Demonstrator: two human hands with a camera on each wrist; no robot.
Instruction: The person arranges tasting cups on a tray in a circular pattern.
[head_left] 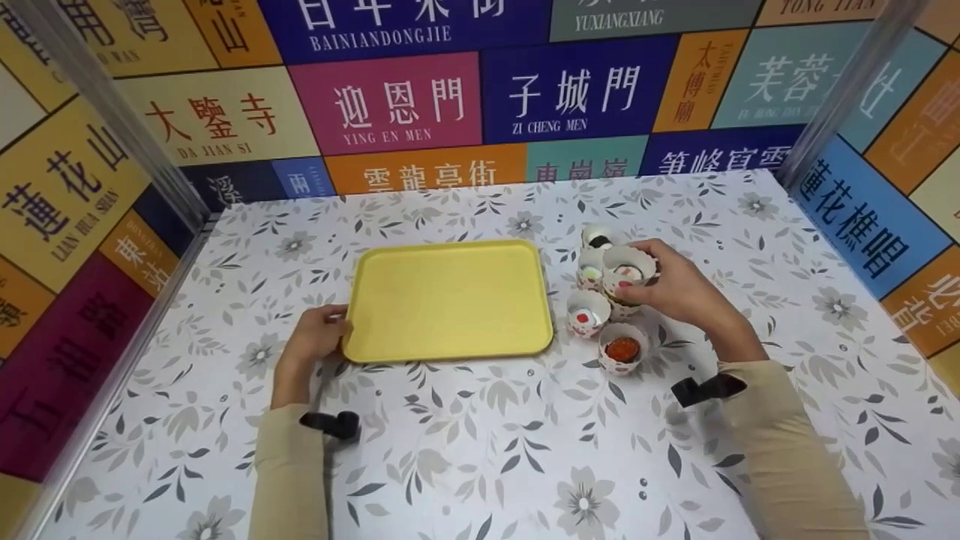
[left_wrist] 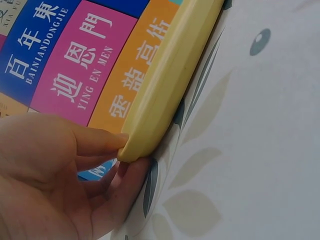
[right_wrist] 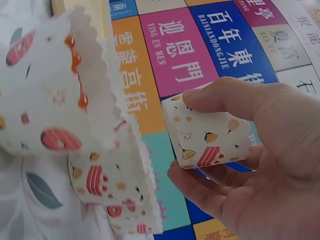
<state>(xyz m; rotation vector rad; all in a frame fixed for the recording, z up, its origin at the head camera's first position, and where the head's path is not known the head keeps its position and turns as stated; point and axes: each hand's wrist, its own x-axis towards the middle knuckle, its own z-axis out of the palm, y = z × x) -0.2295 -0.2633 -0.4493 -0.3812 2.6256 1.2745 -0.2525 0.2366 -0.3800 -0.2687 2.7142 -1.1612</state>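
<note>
The left hand (head_left: 318, 331) grips the near left corner of a yellow tray (head_left: 446, 300); in the left wrist view its thumb lies over the rim and its fingers are underneath. To the right of the tray, the right hand (head_left: 679, 283) holds a small printed paper cup (right_wrist: 212, 132) with a scalloped rim, raised over the other cups. White and pinkish food shows inside it in the head view. Thumb and fingers pinch its sides. Closest to the person stands a cup (head_left: 619, 366) with orange-red, roe-like food.
Beside it, another cup (head_left: 578, 324) holds white food with a red piece. Farther back are a cup with pale food (head_left: 590, 274) and a white item with a black band (head_left: 600, 241). Sign-patterned walls (head_left: 405, 97) enclose the back and sides of the floral tabletop (head_left: 465, 442).
</note>
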